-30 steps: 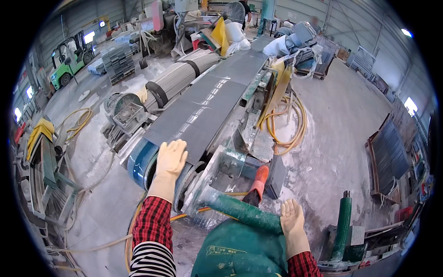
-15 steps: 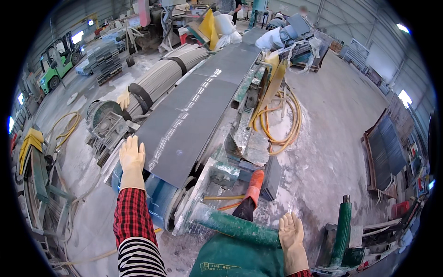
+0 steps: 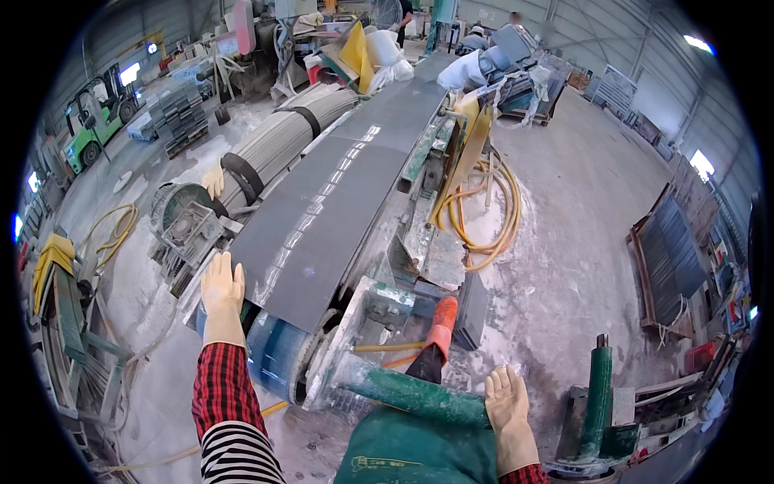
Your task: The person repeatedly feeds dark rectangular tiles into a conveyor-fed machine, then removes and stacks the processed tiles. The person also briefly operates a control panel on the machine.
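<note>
A dark grey flat slab (image 3: pixel 278 234) lies on a long conveyor, with a broken white streak of reflected light along it. Its near end sits over the blue roller belt (image 3: pixel 278 351). My left hand (image 3: pixel 222 294), in a cream rubber glove, is at the slab's near left edge with its fingers stretched out; whether it touches the slab I cannot tell. My right hand (image 3: pixel 508 407), gloved alike, is open and palm up beside the end of a green pipe (image 3: pixel 419 395). Nothing lies in it. A second slab (image 3: pixel 375 121) follows behind the first.
A green apron (image 3: pixel 411 452) covers my front, and one orange boot (image 3: pixel 441 323) shows by the frame. Coiled yellow hose (image 3: pixel 512 218) lies on the floor at the right. Ribbed bundled strips (image 3: pixel 282 141) run along the conveyor's left. A green forklift (image 3: pixel 93 125) stands far left.
My left hand has come slightly nearer and to the left. The slab seems to have slid a little toward me over the roller. My right hand stays open by the pipe.
</note>
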Demonstrator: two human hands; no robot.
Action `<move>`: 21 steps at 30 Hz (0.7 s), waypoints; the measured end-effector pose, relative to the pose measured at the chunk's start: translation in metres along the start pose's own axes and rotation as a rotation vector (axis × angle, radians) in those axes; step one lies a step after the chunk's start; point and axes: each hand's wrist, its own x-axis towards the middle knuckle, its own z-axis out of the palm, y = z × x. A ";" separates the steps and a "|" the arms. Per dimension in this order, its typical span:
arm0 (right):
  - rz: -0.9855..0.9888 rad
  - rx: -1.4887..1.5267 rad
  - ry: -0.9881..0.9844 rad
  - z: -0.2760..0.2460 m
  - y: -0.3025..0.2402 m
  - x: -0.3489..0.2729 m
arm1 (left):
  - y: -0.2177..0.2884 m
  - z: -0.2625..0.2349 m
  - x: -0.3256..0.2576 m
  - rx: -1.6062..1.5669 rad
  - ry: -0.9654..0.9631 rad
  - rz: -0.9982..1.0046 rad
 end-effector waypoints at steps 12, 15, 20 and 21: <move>0.026 -0.026 -0.087 -0.009 0.003 0.004 | -0.025 -0.015 -0.028 0.021 -0.006 -0.039; 0.039 -0.017 -0.101 -0.012 0.003 0.004 | -0.028 -0.014 -0.033 0.005 -0.019 -0.064; 0.020 -0.041 -0.053 -0.011 0.002 0.006 | -0.026 -0.013 -0.037 0.036 0.014 -0.051; 0.011 -0.050 -0.038 -0.012 0.002 0.005 | -0.023 -0.017 -0.035 0.045 -0.042 -0.059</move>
